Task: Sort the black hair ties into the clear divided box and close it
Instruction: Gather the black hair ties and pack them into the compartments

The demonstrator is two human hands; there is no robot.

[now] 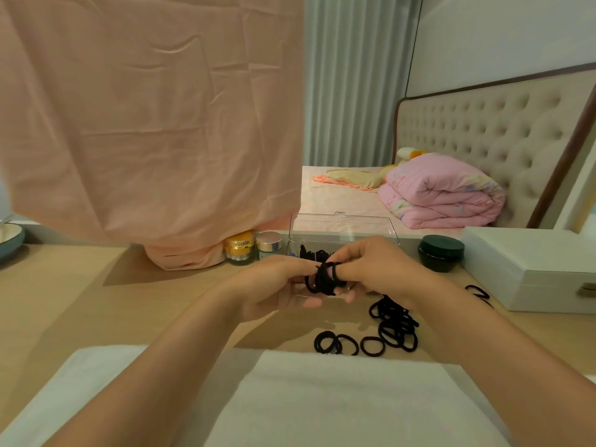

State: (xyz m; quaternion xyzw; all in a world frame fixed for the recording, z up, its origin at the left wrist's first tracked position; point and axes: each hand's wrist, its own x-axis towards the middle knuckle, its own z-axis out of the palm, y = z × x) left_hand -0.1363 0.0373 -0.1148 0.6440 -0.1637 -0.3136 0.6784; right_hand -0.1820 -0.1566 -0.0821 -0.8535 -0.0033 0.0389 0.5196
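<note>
Two hands meet above the middle of the table (pixel 96 285): your left hand (pixel 274 285) and right hand (pixel 374 269) are both closed on one bunch of ties (pixel 324 279), pinched between the fingertips, with at least one loop around a right fingertip. The bunch sits just in front of the clear box (pixel 343 235), which stands open at the far side of the table, its lid (pixel 342 225) tipped up and back. Some ties already lie inside the box, though your hands hide the compartments, so you cannot tell which one they fill. More loose ties (pixel 395 321) lie heaped on the table near you and to the right, under your right forearm, with a few single rings (pixel 337 343) spread to the left of the heap and one or two strays (pixel 480 293) by the white case (pixel 529 269) at the far right. A dark jar (pixel 441 253) stands between the box and the case. Left of the box stand a gold jar (pixel 239 248) and a pink-lidded jar (pixel 269 246), beside the hanging pink cloth (pixel 154 124). A white towel (pixel 322 398) covers the near edge.
</note>
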